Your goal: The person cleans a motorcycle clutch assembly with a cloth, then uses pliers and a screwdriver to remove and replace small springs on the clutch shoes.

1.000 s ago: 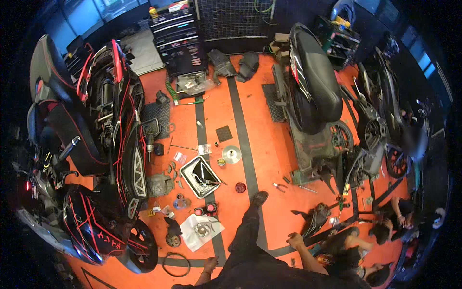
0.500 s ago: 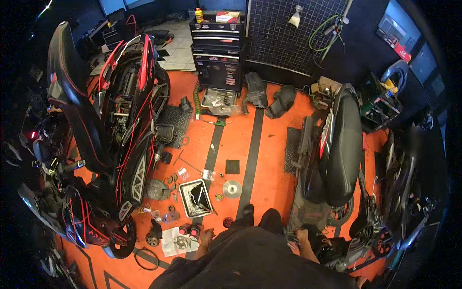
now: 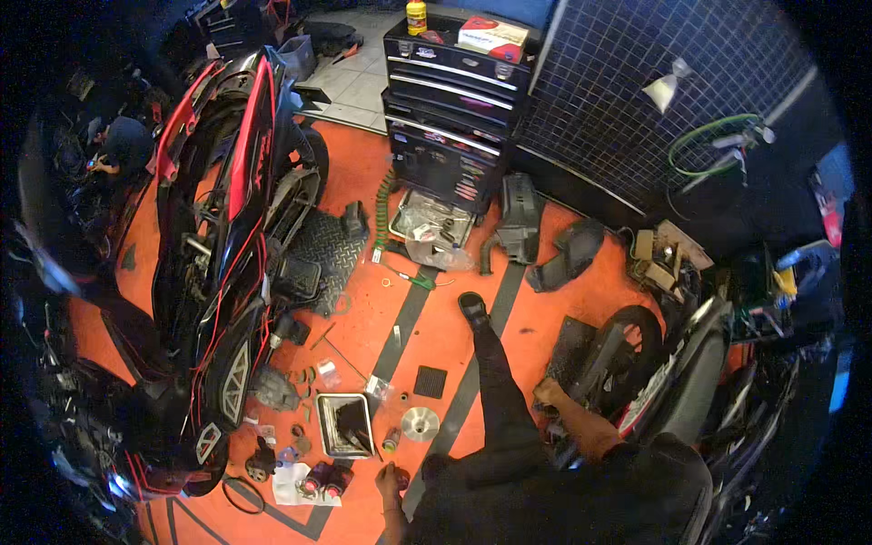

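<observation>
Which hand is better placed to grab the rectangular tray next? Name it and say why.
Left, probably: the left hand appears near the rectangular tray, while the right hand is farther off, beside the black-seated scooter.

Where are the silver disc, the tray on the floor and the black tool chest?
Silver disc point(image 3: 421, 424), head view: near the middle of its face.
Tray point(image 3: 341, 396), head view: its far rim.
Black tool chest point(image 3: 451, 111), head view: its drawer front.
</observation>
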The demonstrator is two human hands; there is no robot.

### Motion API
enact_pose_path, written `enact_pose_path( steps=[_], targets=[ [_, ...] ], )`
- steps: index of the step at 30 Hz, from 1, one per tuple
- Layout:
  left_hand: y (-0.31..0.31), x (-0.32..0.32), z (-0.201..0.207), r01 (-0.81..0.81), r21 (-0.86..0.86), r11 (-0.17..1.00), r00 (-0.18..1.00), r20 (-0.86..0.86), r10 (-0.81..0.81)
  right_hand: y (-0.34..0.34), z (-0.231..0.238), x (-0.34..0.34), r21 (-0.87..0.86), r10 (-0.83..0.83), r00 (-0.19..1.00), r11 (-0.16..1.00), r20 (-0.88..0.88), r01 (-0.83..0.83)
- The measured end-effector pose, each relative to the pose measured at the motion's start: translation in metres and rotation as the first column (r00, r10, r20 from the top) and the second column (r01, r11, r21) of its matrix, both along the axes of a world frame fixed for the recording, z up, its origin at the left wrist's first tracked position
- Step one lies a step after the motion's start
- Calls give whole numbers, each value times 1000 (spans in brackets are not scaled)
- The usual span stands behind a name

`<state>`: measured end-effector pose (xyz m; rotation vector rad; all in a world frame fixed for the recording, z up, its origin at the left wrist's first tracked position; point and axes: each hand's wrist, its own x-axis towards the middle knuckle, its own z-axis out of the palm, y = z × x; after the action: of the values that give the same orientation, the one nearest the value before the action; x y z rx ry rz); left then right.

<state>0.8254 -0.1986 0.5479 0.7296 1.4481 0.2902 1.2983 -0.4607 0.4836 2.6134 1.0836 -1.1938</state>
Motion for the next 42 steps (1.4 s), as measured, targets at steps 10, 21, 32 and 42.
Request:
enact_pose_path(
  steps=[10,21,32,42],
  targets=[
    [-30,309,-111,301,-221,928,867,-342,-362,337,-306,369,91,-163,986,982,-27,164],
    [117,588,-292,66,-338,939,997,-22,-78,633,-458,389,269,-108,994,958,14,101],
    [223,574,-350,-420,-446,791,890,-29,456,509,-322,293,235,124,662,969,-739,81],
    [207,563,-349,-407,-647,645,823,46,566,468,-291,285,114,349,649,920,-676,-376]
  ],
)
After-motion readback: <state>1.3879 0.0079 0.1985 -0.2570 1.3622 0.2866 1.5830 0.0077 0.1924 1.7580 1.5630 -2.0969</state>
